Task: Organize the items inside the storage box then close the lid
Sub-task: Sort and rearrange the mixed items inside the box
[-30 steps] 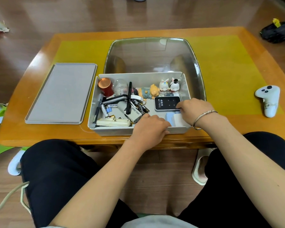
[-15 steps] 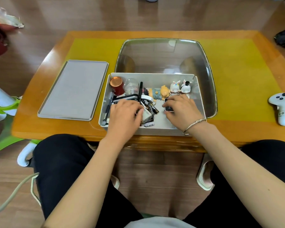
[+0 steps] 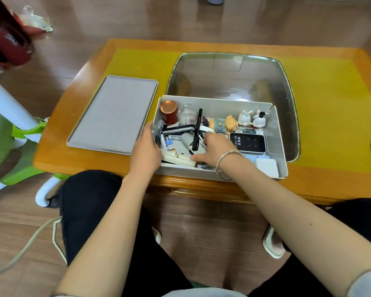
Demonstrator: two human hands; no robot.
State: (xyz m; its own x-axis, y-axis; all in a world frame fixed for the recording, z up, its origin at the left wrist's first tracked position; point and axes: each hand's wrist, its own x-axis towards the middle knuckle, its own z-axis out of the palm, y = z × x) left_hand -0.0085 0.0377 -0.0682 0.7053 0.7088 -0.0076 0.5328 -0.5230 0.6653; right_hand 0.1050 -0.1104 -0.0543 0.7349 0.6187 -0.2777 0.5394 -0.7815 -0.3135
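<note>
The storage box (image 3: 274, 125) is set at the near edge of the counter (image 3: 330, 108), within easy reach, its lid (image 3: 114, 112) laid flat just beside it to the left so the contents stay accessible. The left hand (image 3: 146, 151) is placed at the box's left wall, apparently to steady it; whether anything is grasped cannot be told. The right hand (image 3: 214, 150) is lowered among the loose items near a black pen (image 3: 198, 129), fingers curled; its grip cannot be confirmed. Sorting is judged unfinished.
</note>
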